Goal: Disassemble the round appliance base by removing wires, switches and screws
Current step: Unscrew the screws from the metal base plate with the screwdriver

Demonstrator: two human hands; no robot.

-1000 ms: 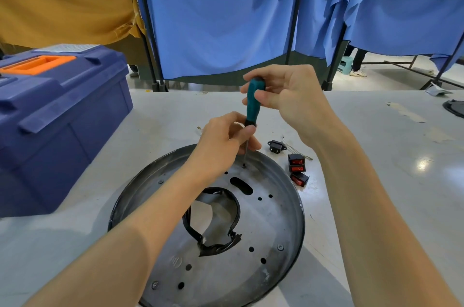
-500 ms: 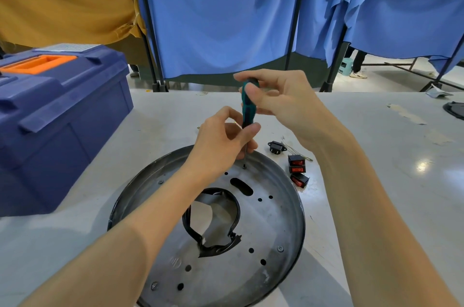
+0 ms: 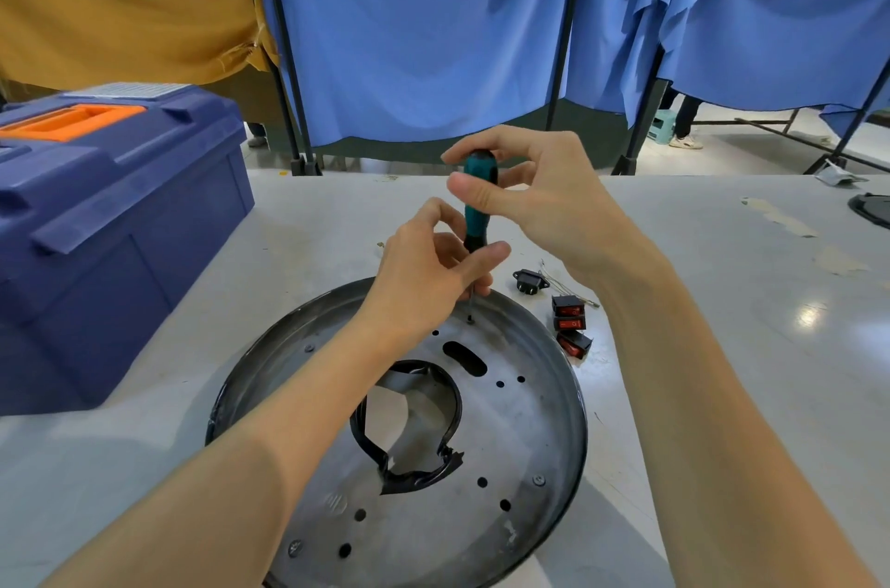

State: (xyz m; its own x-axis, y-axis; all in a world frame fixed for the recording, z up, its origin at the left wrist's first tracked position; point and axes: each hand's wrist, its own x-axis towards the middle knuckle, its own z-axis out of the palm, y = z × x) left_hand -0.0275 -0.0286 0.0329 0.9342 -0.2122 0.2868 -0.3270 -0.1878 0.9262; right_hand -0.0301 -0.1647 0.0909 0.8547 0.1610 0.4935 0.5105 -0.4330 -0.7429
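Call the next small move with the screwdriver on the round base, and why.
Probably a loosening twist of the screwdriver by the right hand, with light downward pressure. Its tip stands on a screw at the far side of the round base, the right hand pinches the top of the handle, and the left hand steadies the lower end. The screw is not yet out.

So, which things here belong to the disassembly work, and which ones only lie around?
Job: round base; screwdriver, held by left hand and right hand; screw under its tip; red switches and black socket beside the base.
Lying about: blue toolbox; tape scraps; dark object at far right.
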